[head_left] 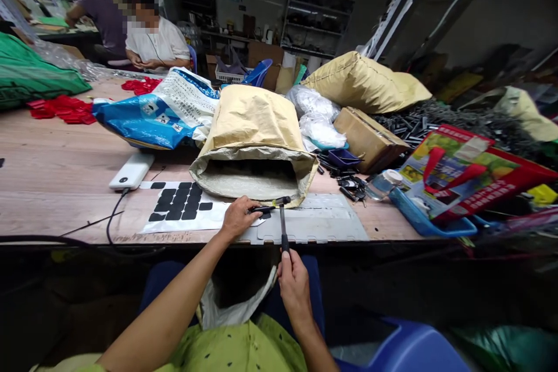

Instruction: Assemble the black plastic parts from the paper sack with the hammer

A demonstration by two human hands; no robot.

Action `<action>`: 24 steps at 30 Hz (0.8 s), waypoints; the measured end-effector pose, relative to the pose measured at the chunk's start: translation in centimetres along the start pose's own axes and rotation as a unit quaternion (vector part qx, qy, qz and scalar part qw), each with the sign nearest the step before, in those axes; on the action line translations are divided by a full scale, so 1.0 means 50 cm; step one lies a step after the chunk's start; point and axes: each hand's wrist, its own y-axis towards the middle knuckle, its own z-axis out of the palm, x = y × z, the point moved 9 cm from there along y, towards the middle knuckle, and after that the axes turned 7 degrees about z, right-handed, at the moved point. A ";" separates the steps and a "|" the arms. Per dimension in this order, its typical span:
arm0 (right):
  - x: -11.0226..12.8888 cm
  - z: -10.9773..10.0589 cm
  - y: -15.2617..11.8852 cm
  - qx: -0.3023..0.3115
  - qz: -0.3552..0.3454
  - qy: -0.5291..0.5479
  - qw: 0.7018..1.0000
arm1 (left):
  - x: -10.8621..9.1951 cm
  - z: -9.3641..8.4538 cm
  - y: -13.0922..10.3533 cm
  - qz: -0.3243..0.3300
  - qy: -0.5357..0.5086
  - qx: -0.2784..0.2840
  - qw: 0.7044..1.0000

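My right hand (294,282) is wrapped round the dark grip of a small hammer (283,226), which points away from me. Its head lies over the table edge area, by the mouth of a yellow woven sack (257,119). With bent fingers, my left hand (238,218) pinches a slim black part (261,209) against a grey board (316,218); the part's exact kind is too small to tell. The hammer head is close to the far end of this part. Left of that hand, a white sheet (150,225) carries rows of black rounded patches (178,202).
A white power bank (132,171) with a cable lies left. Behind are a blue-and-white bag (161,110) and red ribbons (65,110). To the right are black parts (353,186), a jar (384,184), a cardboard box (370,133) and a blue tray (431,224). Two people sit far left.
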 end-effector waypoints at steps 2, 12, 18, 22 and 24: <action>0.029 -0.002 -0.010 -0.006 -0.048 -0.072 0.996 | -0.001 -0.001 -0.001 -0.006 0.001 -0.002 1.000; 0.047 0.004 -0.014 -0.012 -0.075 -0.160 0.984 | -0.008 -0.006 0.001 -0.015 0.011 0.003 1.000; 0.068 0.024 -0.028 0.010 -0.095 -0.141 0.985 | -0.013 -0.010 0.002 -0.025 0.007 0.006 1.000; 0.051 0.044 -0.025 0.037 -0.076 -0.120 0.989 | -0.011 -0.009 0.003 -0.031 0.012 0.011 0.999; 0.038 0.041 -0.017 0.041 -0.057 -0.086 0.994 | -0.012 -0.008 0.003 -0.026 0.010 0.009 1.000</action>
